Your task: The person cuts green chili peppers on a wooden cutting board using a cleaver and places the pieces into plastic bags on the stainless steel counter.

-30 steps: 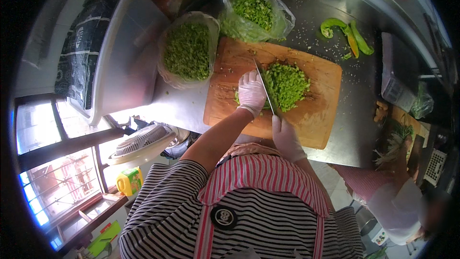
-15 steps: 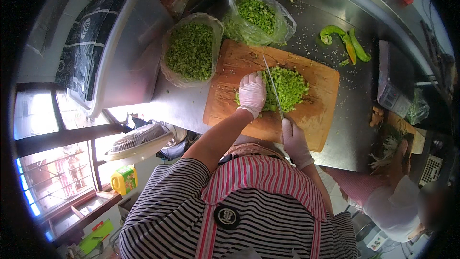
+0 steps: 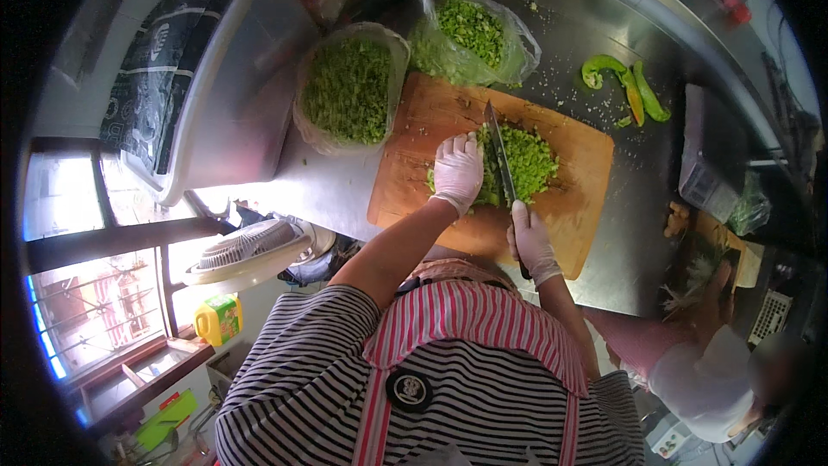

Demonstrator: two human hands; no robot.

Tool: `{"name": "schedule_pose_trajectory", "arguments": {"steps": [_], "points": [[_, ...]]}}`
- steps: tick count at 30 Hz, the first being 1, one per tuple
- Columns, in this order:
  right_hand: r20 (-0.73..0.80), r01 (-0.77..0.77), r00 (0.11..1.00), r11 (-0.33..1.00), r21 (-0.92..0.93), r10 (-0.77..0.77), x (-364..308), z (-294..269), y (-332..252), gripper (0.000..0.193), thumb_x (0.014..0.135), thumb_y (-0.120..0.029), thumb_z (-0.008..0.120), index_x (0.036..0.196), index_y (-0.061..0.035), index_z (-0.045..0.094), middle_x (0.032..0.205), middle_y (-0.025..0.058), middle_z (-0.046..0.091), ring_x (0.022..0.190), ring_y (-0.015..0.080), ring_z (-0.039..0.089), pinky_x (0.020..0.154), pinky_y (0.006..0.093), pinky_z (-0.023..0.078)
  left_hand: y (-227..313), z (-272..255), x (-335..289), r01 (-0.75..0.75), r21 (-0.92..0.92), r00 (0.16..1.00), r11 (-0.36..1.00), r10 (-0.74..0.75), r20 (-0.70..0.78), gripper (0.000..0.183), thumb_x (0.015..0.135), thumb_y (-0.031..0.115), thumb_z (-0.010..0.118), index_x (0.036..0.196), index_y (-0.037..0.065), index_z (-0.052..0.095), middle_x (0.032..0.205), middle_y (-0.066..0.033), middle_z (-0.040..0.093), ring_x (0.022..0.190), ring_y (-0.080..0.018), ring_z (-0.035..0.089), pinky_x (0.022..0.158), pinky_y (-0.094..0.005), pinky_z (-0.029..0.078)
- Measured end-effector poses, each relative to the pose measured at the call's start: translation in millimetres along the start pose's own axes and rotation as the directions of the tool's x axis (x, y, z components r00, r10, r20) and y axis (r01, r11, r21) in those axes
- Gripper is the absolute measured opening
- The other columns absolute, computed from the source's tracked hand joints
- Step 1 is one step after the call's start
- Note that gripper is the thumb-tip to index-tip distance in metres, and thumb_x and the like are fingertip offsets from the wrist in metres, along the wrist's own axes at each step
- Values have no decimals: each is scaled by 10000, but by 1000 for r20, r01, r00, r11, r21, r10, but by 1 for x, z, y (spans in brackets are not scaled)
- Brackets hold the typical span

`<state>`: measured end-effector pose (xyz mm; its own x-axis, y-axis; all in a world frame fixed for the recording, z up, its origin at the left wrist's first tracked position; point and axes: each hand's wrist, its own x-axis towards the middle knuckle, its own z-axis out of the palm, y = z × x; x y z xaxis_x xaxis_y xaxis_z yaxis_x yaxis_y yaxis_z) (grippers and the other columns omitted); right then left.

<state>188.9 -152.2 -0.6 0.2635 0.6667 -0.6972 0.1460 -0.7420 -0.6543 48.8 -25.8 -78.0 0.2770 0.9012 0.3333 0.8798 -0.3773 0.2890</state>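
Observation:
Under my gloved left hand (image 3: 458, 171), fingers curled and pressed together, green vegetable strips (image 3: 489, 185) are held down on the wooden cutting board (image 3: 561, 237); the hand hides much of them. My gloved right hand (image 3: 532, 242) is closed round the black handle of a kitchen knife (image 3: 500, 155). Its long blade points away from me, right beside the left fingers, between the strips and a heap of chopped light green vegetable (image 3: 531, 160). The dark flat of the blade faces up, tilted.
Two clear plastic bags of chopped greens (image 3: 345, 95) (image 3: 470, 30) stand beyond the board. Long green peppers (image 3: 649, 93) lie at the far right of the steel counter (image 3: 634, 181), near a scale (image 3: 711, 160). A large plastic bin (image 3: 250, 78) is at left. Another person (image 3: 703, 371) works at right.
The knife has tilted, so the flat of its blade now shows. My right hand has turned and shifted slightly right; the left hand keeps its place on the vegetable.

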Motion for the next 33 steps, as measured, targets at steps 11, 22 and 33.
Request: {"name": "schedule_pose_trajectory", "arguments": {"steps": [11,22,33], "points": [[-143,180,962,938,-296,-230,26,18,56,636,1016,-553,393,845,15,624,642,146,612,596,292,608,594,416,476,3,1,2,1,-15,1000,1000,-2,-9,321,902,191,605,1171,16,590,1116,-141,613,1060,-324,570,937,-449,452],[-30,330,942,937,-115,-335,-49,14,5,485,1027,-387,445,976,59,630,901,342,623,881,518,605,744,526,483,0,1,-1,13,-19,1000,1000,-13,19,323,857,118,587,1156,3,550,1135,-167,590,1028,-348,569,907,-472,459],[-120,200,954,882,-427,-274,18,35,38,486,1039,-432,425,1039,22,600,774,212,623,702,329,626,665,418,500,7,-1,4,35,-12,987,999,-33,157,224,854,114,557,1060,27,568,1134,-162,593,1037,-353,568,910,-483,455]]}}
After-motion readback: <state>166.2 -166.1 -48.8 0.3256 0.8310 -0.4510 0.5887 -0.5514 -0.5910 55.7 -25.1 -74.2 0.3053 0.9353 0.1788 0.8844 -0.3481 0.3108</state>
